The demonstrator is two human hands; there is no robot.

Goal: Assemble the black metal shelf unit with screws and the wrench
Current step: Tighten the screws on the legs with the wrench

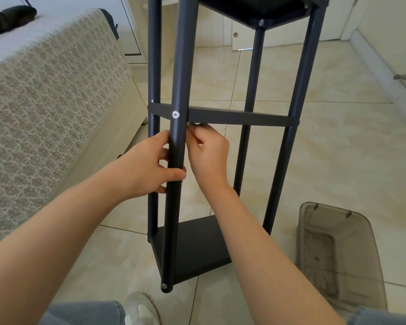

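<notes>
From my remote seat I see the shelf (239,118) standing upright on the floor (338,160), which is glossy cream tile with thin grout lines. The frame is matte black metal: four round tubes and flat rectangular boards at the bottom, the middle and the top. The near post (176,90) is a smooth tube with a round silver screw (175,114) where the middle board crosses it, and another screw head near its rounded foot.

My left hand (148,165) wraps the post just below that screw, thumb across the front and fingers curled round the back, a full grip. My right hand (209,153) is just right of the post, its fingers curled and the thumb and forefinger brought together under the middle board's edge (a pale sliver shows at the tips, but I cannot tell whether it is a nail or a part, so I cannot tell what it holds, if anything).

To the left is a bed (45,102) under a woven, beige, lattice-patterned cover. At lower right a smoky, translucent plastic bin (370,266) with rounded corners sits on the tile. A white shoe (141,308) and grey denim show at the bottom.
</notes>
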